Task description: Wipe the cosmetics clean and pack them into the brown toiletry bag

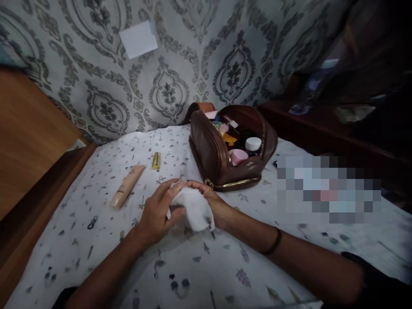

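Note:
Both hands meet over the middle of the patterned sheet, around a crumpled white cloth or tissue [193,208]. My left hand [157,210] grips its left side, with the fingertips pinched at the top edge. On the other side my right hand [217,204] is closed on the cloth, the fingers partly hidden behind it. A narrow, clear, blurred object [183,171] pokes up above the fingertips; I cannot tell what it is. Left of the hands lie a beige squeeze tube [128,187] and a small gold-coloured bottle [156,161].
Just beyond my right hand stands an unzipped brown toiletry bag [212,150], holding a white-capped jar [253,144] and a pink-lidded container [238,157]. A wooden panel [28,150] borders the left. At the right, a clear plastic bottle [313,88] stands on dark furniture. One patch is pixelated.

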`<state>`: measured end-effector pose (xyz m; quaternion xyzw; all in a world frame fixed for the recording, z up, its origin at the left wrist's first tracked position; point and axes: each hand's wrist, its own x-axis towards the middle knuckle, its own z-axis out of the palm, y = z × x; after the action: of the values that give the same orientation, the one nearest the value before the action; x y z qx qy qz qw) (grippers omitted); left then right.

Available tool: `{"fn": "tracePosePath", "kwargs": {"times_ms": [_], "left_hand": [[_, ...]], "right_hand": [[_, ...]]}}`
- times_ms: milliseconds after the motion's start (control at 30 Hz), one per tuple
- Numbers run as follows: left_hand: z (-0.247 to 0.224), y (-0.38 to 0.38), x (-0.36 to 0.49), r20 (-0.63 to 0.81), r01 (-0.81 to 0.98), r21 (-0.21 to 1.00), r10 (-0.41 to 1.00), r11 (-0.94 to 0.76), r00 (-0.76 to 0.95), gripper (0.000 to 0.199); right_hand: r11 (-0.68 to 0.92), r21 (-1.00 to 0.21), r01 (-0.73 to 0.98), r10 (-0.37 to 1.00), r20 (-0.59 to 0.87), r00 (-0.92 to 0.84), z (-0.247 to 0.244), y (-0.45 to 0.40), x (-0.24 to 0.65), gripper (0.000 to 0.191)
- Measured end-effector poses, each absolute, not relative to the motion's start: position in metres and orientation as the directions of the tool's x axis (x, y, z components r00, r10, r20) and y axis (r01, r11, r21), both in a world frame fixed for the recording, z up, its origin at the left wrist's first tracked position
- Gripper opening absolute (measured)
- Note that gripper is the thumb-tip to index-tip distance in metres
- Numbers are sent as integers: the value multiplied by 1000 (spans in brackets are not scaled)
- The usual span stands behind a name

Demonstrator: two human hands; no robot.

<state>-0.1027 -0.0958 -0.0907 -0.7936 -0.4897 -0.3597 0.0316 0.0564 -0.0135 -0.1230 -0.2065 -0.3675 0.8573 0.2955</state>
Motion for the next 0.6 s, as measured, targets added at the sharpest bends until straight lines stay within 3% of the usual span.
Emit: {"fn": "tracePosePath", "kwargs": {"times_ms": [67, 233, 333, 433, 533, 600], "left_hand": [[-93, -96, -105, 572, 858, 209, 770, -470, 283, 50], [-97, -97, -108, 573, 906, 28, 749, -423, 332, 45], [-98, -100, -108, 630, 879, 26, 691, -475, 355, 36], [-97, -108, -107, 625, 836, 243, 738, -493, 254, 26], [-97, -115, -108, 491, 778, 540, 871, -322, 20, 23], [-98, -117, -110, 435, 735, 649, 889, -196, -147, 24]], "right_hand": [[-528, -775, -347, 675, -134, -726, -121, -14, 58, 43], [-445, -837, -320, 678, -81, -731, -111, -17, 59, 39], [-480, -818, -318, 653, -91, -752, -108, -20, 59, 41], [-491, -813, -312, 638, -92, -764, -110, -21, 58, 43], [-457, -829, -322, 630, -46, -775, -115, -21, 58, 42], [-427, -844, -326, 631, -19, -775, -117, -19, 57, 42]]}}
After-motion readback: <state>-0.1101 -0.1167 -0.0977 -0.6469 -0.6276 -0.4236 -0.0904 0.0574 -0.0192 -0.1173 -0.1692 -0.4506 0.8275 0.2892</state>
